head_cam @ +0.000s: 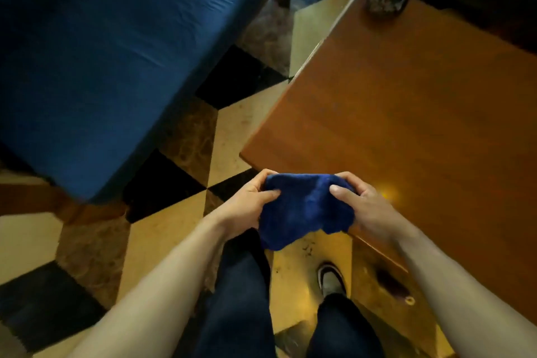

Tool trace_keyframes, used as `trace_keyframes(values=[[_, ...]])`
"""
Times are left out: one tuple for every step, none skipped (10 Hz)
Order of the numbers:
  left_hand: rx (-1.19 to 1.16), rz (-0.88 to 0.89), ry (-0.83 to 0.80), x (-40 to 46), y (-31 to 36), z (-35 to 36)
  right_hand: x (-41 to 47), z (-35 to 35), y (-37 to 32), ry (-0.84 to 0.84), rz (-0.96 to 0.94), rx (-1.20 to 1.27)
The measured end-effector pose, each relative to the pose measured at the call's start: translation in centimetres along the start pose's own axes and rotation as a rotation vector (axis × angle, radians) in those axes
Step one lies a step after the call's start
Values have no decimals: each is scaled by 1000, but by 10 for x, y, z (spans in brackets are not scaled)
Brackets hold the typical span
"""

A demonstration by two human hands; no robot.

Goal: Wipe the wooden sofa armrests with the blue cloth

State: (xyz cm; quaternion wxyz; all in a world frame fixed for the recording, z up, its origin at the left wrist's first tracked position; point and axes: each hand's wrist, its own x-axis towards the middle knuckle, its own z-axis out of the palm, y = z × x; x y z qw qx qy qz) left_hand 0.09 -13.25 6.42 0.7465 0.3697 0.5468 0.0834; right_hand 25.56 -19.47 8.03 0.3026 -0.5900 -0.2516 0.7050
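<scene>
Beside the wooden table (406, 125), left hand (247, 206) and right hand (360, 206) both grip the blue cloth (302, 209). Best folded flat into a pad before wiping.

The cloth (305, 209) is a fuzzy, matt blue terry. On the left, the sofa cushion (116, 52) is smooth blue fabric with fine creases, over a wooden frame (58, 200). On the right, the table (421, 113) is smooth brown wood with a soft sheen. The floor (162, 235) is glossy stone tile, cream, black and mottled brown. The trousers (241, 299) look like dark matt cloth.
</scene>
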Motion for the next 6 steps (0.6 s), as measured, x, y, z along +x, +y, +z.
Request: trace_keyframes(values=[[84,4,-28,54,9,-34,49,11,16,66,87,195],[273,45,-25,110,31,-62,98,26,30,144,149,433],[394,94,-11,145,43,-75,132,33,34,210,150,517],[733,183,55,178,49,-81,167,37,35,526,139,362],[966,276,143,177,47,-78,167,39,34,789,179,190],[1021,312,280,158,39,-81,145,50,43,874,260,72]])
